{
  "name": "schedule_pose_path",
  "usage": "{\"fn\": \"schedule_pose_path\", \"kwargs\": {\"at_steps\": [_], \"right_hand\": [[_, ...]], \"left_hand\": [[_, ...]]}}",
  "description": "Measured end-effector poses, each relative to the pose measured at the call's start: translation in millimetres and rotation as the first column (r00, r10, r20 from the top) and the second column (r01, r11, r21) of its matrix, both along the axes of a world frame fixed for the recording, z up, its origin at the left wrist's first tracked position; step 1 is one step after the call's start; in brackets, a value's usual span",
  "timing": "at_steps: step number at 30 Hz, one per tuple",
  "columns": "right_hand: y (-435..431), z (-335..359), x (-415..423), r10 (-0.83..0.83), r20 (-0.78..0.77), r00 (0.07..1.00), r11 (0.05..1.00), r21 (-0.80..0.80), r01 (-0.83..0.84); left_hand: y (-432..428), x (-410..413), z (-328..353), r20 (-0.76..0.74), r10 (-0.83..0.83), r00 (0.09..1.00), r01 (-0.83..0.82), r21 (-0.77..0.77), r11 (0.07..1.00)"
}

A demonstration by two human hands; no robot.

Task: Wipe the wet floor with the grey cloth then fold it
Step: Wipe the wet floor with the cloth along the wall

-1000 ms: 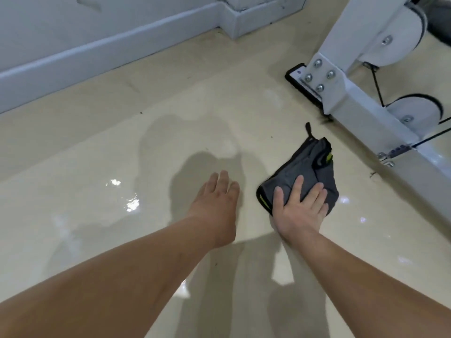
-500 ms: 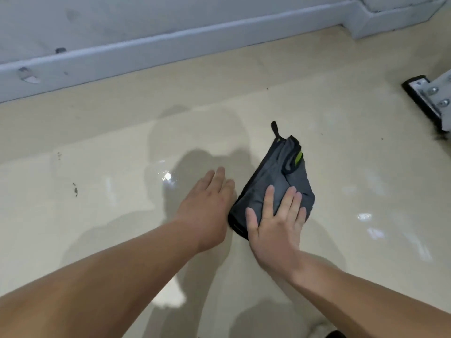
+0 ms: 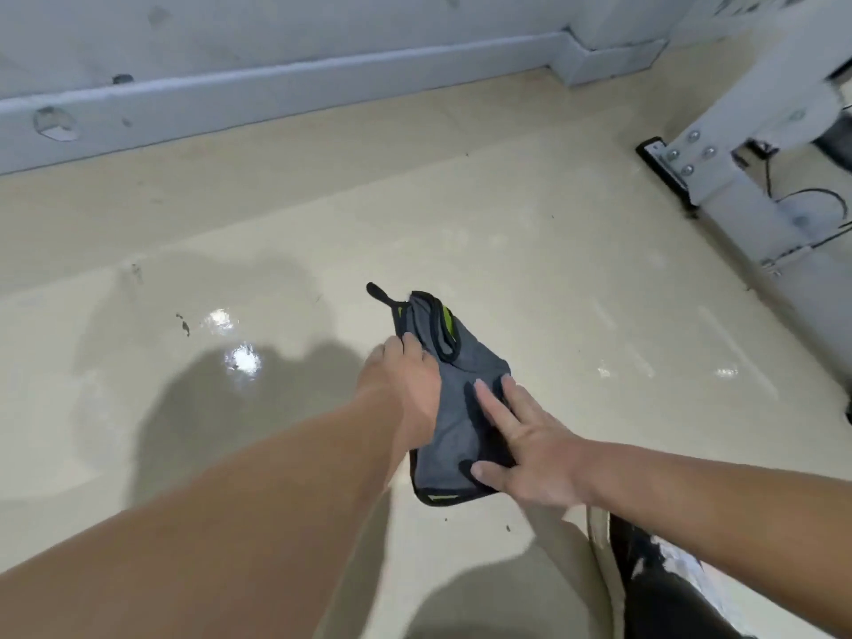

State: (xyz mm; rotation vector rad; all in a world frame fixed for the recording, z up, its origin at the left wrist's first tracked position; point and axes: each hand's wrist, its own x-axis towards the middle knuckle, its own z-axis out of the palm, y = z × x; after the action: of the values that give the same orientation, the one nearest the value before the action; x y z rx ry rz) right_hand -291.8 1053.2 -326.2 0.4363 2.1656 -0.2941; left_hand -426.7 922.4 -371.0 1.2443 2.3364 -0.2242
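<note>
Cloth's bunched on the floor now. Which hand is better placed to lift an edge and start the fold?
Probably the left hand: its fingers curl onto the grey cloth at its left edge, apparently gripping it. The right hand lies flat with fingers spread on the cloth's near right side, better suited to pinning it down.

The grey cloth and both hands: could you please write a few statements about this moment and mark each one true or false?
1. The grey cloth lies on the floor. True.
2. The left hand rests flat on bare floor, clear of the cloth. False: its fingers curl onto the cloth's left edge.
3. The right hand is spread on the cloth's right side. True.
4. The cloth is plain grey all over. False: it has black trim and lime-green accents.
5. A white metal frame stands at the right. True.
</note>
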Motion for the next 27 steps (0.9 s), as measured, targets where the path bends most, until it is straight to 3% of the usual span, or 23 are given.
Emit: {"fn": "schedule_pose_path", "kwargs": {"at_steps": [4, 7, 11, 13, 16, 19, 22, 27], "right_hand": [[2.6, 81.8, -10.4, 0.004, 0.145, 0.989, 0.998, 0.055, -0.012], [0.9, 92.6, -25.5, 0.065, 0.128, 0.990, 0.991, 0.104, -0.079], [-7.8, 28.1, -40.5, 0.098, -0.072, 0.993, 0.994, 0.050, -0.095], [-9.6, -16.5, -35.4, 0.063, -0.075, 0.995, 0.998, -0.013, -0.064], [-6.5, -67.0, -15.5, 0.092, -0.058, 0.994, 0.996, 0.017, -0.091], [8.0, -83.2, -18.7, 0.185, -0.082, 0.979, 0.982, 0.040, -0.182], [48.4, -83.5, -37.8, 0.315, -0.092, 0.945, 0.949, 0.034, -0.314], [106.6, -90.9, -63.4, 0.521, -0.174, 0.836, 0.849, 0.005, -0.528]], "left_hand": [[1.4, 14.3, 21.7, 0.084, -0.055, 0.995, 0.052, 0.038, 0.998], [-9.2, 18.3, 32.6, 0.114, -0.085, 0.990, 0.078, 0.069, 0.995], [-7.3, 11.4, 35.6, 0.062, 0.007, 0.998, -0.005, -0.044, 0.999], [1.4, 12.0, 34.6, 0.040, 0.072, 0.997, -0.068, -0.083, 0.994], [15.6, 17.6, 31.8, 0.042, 0.105, 0.994, -0.102, -0.062, 0.993], [26.3, 23.6, 30.7, -0.024, 0.135, 0.991, -0.136, -0.043, 0.990], [48.0, 36.1, 32.6, 0.007, 0.210, 0.978, -0.210, -0.042, 0.977], [92.1, 55.0, 35.1, 0.039, 0.461, 0.887, -0.462, 0.036, 0.886]]}}
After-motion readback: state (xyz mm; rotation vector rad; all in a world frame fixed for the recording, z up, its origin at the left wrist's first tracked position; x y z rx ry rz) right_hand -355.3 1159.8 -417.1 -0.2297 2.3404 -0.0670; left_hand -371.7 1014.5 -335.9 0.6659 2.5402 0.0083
